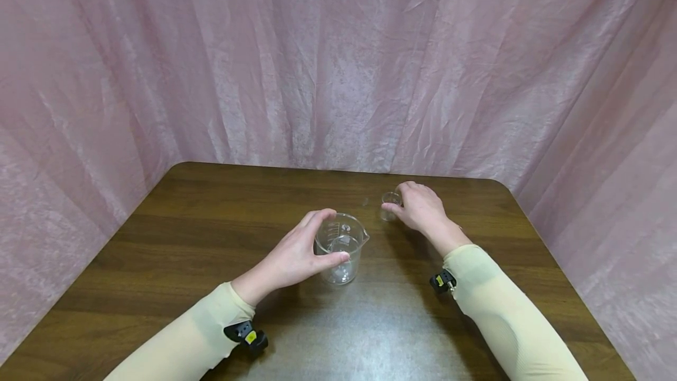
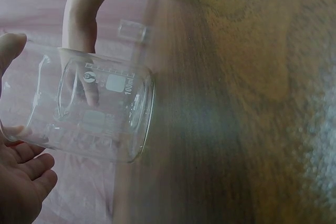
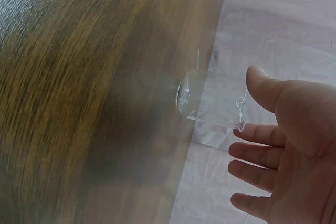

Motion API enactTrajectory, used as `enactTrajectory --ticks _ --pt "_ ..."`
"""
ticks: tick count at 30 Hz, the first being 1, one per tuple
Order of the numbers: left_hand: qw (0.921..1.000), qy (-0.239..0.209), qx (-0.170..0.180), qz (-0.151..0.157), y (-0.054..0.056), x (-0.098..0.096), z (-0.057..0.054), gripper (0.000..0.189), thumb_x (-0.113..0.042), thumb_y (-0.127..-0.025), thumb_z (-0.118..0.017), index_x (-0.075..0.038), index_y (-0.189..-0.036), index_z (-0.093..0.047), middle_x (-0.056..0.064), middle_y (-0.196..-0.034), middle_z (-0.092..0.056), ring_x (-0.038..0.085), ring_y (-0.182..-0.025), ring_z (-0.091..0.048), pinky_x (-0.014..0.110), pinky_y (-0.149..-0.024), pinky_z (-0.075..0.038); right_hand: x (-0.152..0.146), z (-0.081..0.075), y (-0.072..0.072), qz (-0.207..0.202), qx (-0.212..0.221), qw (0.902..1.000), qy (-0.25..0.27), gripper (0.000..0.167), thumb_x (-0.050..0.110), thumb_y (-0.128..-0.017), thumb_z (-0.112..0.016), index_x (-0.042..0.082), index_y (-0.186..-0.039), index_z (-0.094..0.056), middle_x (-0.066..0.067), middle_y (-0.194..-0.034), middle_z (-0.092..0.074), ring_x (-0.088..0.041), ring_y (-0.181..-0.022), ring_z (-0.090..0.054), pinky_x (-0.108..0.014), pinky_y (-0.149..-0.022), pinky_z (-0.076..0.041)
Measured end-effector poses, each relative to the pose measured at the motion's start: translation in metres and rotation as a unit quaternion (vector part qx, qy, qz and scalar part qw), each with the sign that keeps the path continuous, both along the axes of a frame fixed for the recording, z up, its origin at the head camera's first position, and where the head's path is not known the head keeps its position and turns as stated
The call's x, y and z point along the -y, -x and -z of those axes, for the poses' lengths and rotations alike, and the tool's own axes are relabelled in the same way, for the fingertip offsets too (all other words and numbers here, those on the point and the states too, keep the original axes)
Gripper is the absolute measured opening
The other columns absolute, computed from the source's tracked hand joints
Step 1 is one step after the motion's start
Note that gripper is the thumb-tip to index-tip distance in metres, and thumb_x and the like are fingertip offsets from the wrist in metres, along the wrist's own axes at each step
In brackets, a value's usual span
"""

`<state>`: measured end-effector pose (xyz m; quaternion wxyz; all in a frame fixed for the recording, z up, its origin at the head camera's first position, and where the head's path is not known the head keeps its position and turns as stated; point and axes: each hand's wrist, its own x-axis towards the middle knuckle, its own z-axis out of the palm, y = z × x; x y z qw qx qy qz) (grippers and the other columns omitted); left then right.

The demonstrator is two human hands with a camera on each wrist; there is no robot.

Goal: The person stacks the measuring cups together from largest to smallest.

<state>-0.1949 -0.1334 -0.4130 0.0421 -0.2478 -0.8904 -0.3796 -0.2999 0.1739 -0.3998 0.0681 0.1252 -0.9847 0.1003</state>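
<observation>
Head view: left hand point(image 1: 293, 254) grips a beaker point(image 1: 341, 240) near the middle of the table point(image 1: 211, 216), thumb before it, fingers behind; right hand point(image 1: 423, 207) pinches a cup point(image 1: 391, 199) farther off and to the right. Left wrist view: thumb and fingers lie on opposite sides of the beaker's rim. Right wrist view: thumb and forefinger bracket the cup's rim, remaining fingers apart.

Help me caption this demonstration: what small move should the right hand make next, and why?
Perhaps close the right hand a little more around the small beaker: the thumb and nearest finger flank the rim, but the other fingers stand clear of the glass.
</observation>
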Motion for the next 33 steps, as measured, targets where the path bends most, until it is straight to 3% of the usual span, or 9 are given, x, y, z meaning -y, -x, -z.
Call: enactTrajectory --ticks 33 --pt "0.9999 0.008 0.013 -0.002 0.0017 -0.0002 0.0002 0.090 -0.057 -0.091 -0.088 -0.018 -0.162 -0.047 0.004 -0.159 -0.053 0.030 -0.141 -0.058 0.055 -0.113 -0.049 0.0018 -0.0005 0.0027 0.007 0.016 0.9997 -0.015 0.050 0.049 -0.105 -0.075 0.002 -0.120 -0.077 -0.016 -0.114 -0.073 -0.039 -0.110 -0.070 -0.057 -0.094 -0.056"
